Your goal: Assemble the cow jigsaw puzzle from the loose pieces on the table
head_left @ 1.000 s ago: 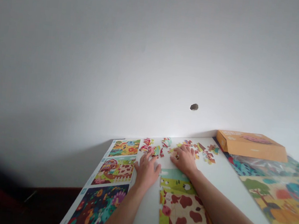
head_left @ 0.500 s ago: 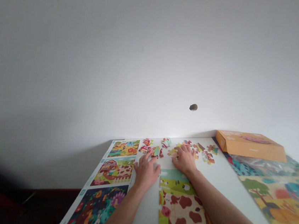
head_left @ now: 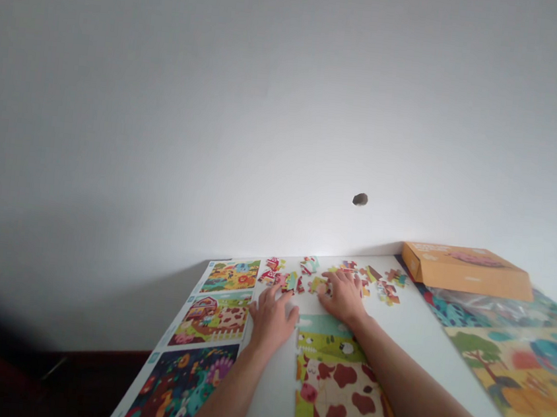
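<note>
My left hand (head_left: 273,317) lies with fingers spread on the white table, its fingertips by several loose jigsaw pieces (head_left: 292,281) in red and green. Farther right, my right hand (head_left: 343,295) reaches over more loose pieces; its fingers are apart and partly cover them. Beside its fingertips sits a yellow-green jigsaw piece (head_left: 317,285). Below both hands is a joined section of jigsaw puzzle (head_left: 339,387) showing a brown-spotted cow and sheep on grass; my right forearm hides its right edge.
A picture sheet (head_left: 206,324) with three printed scenes lies along the left side. Loose jigsaw pieces (head_left: 389,293) are scattered right of my right hand. An orange box (head_left: 470,275) stands at the back right, by clear plastic and a colourful picture (head_left: 519,380). Behind rises a white wall (head_left: 266,134).
My right hand has shifted very slightly left over the loose pieces. My left hand rests in the same place.
</note>
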Demonstrator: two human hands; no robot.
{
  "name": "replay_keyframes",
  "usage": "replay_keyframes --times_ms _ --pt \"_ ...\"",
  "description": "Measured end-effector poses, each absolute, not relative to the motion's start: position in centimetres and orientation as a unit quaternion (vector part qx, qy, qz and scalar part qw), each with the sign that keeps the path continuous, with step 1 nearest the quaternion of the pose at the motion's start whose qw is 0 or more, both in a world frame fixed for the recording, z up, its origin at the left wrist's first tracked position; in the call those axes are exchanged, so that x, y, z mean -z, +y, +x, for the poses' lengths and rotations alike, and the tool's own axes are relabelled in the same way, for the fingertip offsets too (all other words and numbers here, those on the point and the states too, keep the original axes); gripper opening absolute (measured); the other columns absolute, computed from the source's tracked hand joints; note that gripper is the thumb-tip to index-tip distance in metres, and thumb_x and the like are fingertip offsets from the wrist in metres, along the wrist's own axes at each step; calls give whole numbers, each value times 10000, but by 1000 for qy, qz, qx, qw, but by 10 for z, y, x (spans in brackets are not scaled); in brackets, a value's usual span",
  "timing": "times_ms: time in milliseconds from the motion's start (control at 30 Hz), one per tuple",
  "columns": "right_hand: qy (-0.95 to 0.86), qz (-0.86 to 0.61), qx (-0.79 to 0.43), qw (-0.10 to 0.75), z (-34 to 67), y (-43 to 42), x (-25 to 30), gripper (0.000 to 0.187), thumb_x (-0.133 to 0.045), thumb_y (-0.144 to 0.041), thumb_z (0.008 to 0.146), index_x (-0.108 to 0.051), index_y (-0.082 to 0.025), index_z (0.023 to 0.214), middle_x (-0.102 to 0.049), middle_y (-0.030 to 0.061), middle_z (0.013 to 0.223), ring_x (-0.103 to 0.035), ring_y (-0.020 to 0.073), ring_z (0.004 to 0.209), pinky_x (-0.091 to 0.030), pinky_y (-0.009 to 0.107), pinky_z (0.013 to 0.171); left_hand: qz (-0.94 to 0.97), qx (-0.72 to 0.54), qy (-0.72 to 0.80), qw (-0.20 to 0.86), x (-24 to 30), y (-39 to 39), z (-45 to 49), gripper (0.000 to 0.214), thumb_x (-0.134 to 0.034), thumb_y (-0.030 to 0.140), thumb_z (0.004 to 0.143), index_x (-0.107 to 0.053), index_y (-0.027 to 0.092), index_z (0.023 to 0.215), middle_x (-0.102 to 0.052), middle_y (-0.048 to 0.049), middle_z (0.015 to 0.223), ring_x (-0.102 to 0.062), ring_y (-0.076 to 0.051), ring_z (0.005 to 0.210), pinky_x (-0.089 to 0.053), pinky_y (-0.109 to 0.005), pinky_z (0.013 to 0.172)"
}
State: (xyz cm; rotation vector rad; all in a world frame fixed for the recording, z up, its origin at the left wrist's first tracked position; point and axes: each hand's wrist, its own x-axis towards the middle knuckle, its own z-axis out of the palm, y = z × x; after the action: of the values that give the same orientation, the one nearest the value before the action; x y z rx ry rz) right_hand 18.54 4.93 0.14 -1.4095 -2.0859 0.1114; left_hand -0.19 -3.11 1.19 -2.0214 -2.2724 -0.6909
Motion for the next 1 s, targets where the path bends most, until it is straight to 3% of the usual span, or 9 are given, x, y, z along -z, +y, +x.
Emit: replay_keyframes --times_ms 133,333,567,767,1000 --pt "-821 -439 -66 359 185 50 -2 386 -578 -194 837 -621 -226 1219 -585 102 1071 -539 267 1060 -344 521 1055 -648 232 -725 21 -10 -31 -3 340 -625 325 847 -703 291 1176 -527 -99 1442 -460 -319 1317 -371 -556 1041" --pt "-823 -322 -173 435 185 51 -3 397 -506 -115 882 -583 -233 1253 -535 96 1104 -590 174 866 -521 361 852 -658 275 -701 23 -11 -27 -5 406 -637 231 845 -660 285 1247 -565 -51 1419 -484 -276 1299 -391 -453 1074" --pt "-811 -281 -218 464 183 45 -10 358 -555 -140 888 -564 -247 1228 -670 26 919 -648 171 855 -533 337 828 -706 303 -641 -12 -12 -26 -3 636 -633 126 841 -496 353 1419 -687 -20 1248 -501 -271 1220 -379 -470 1053" --pt "-792 -304 -254 464 182 44 -10 302 -566 -168 879 -595 -242 1170 -703 13 903 -672 160 835 -533 317 819 -720 312 -619 -34 -18 -30 0 580 -632 100 839 -567 337 1364 -750 -23 1022 -540 -265 1117 -366 -491 1058" --pt "-813 -306 -220 443 187 41 -12 332 -507 -167 895 -600 -223 1208 -724 51 962 -666 178 854 -527 329 816 -671 392 -627 -42 -11 -24 -5 554 -634 82 824 -609 317 1325 -725 -9 904 -597 -220 1002 -469 -387 982"
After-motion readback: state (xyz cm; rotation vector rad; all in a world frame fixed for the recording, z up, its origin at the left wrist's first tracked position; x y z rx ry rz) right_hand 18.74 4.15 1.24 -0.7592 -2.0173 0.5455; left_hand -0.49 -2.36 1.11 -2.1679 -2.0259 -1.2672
